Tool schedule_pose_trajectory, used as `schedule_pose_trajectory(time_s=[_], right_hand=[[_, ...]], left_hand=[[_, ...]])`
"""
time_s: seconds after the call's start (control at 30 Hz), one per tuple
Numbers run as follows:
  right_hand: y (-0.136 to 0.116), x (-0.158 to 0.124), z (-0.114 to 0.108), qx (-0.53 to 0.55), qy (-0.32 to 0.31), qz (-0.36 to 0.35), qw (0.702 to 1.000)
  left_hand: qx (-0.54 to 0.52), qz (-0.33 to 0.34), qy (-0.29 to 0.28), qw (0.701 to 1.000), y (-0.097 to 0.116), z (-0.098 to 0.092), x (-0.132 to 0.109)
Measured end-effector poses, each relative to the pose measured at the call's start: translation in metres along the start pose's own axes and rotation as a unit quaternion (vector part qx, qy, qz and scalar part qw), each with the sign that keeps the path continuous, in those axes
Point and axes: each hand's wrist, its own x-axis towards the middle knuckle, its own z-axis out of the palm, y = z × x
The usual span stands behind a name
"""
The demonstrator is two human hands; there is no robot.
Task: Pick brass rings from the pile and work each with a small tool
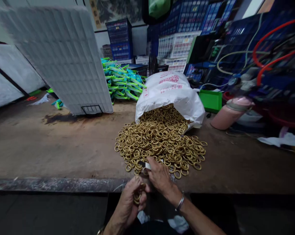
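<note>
Brass-coloured rings [159, 140], thin round hoops w/ a dull metal shine, spill in one big heap from a crinkled white plastic sack [172, 93] lying on its side on the worn brown bench [52, 147]; far too many to count. Left hand [130, 204] is curled tight round a small stack of rings at the bench edge. Right hand [159, 176] rests at the heap's near rim, fingers narrow, pinching a small dark-and-white piece; can't tell what it is. One metal bracelet on the right wrist. One ribbed grey panel [61, 55] leans behind, one green tray [211, 100] beside the sack.
</note>
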Motion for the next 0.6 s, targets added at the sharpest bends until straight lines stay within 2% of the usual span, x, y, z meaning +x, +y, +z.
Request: schedule_pose_trajectory(time_s=[0.1,0.23,0.33,0.47,0.6], right_hand=[[-0.003,0.004,0.004,-0.033,-0.017,0.019,0.999],[0.0,0.008,0.003,-0.014,-0.012,0.02,1.0],[0.004,0.01,-0.004,0.025,0.006,0.009,1.0],[0.011,0.012,-0.014,0.066,0.023,-0.017,0.997],[0.02,0.014,-0.016,0.052,0.039,-0.01,0.998]], left_hand=[[-0.055,-0.024,0.01,0.998,-0.001,-0.007,0.003],[-0.088,-0.038,0.034,0.995,-0.003,-0.012,0.011],[-0.061,-0.015,0.054,0.997,-0.001,-0.009,0.015],[0.004,0.039,0.05,0.998,0.005,-0.002,0.024],[0.066,0.091,0.094,0.989,0.008,0.002,0.039]])
